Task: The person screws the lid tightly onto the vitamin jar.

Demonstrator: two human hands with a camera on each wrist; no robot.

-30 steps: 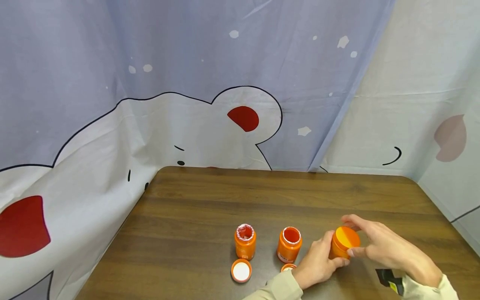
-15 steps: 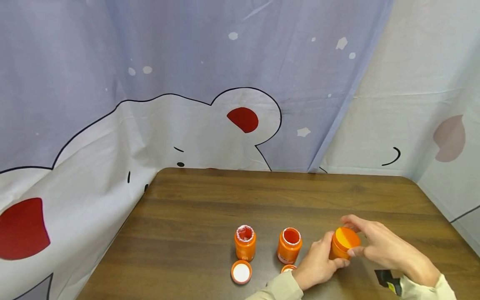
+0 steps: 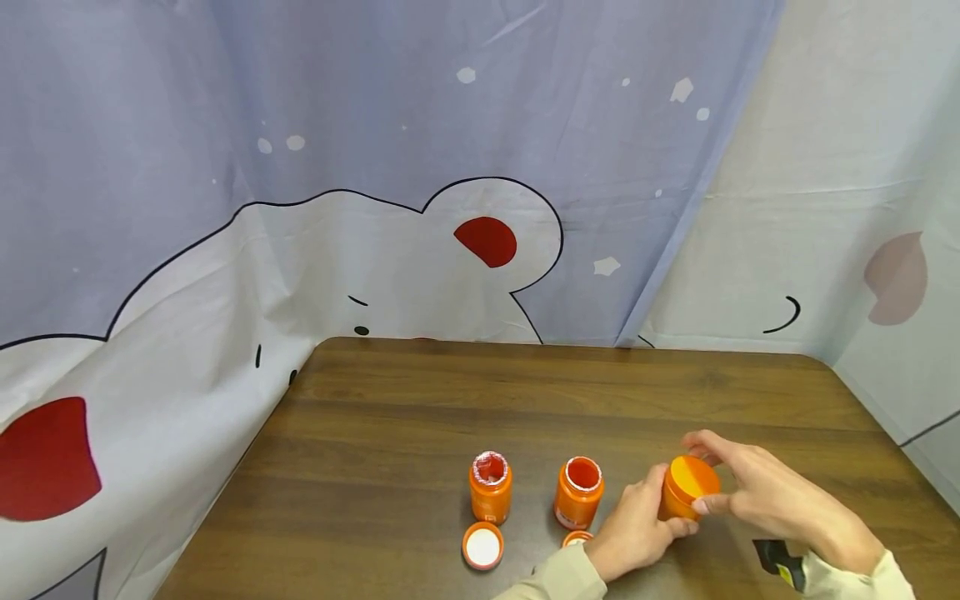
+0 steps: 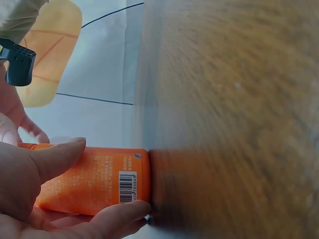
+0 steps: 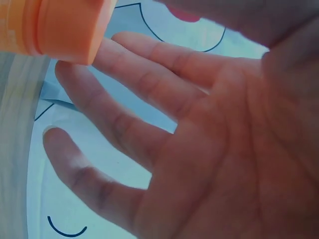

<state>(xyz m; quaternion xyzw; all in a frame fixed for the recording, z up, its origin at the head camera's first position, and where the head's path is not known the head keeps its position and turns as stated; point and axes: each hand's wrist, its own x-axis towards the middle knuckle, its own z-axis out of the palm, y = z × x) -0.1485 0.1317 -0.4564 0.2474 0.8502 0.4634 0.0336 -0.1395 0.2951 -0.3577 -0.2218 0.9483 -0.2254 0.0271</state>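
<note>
Jar at the head view's four o'clock is gripped by the left hand, likely to stop wobbling; its lid is pinched by the right hand.

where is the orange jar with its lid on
In the head view, the lidded jar sits at lower right, in the grip of the left hand, the right hand at its lid, right of the middle open jar.

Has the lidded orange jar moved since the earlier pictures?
No: in the head view, the lidded orange jar shows no visible shift in any direction against the table.
</note>
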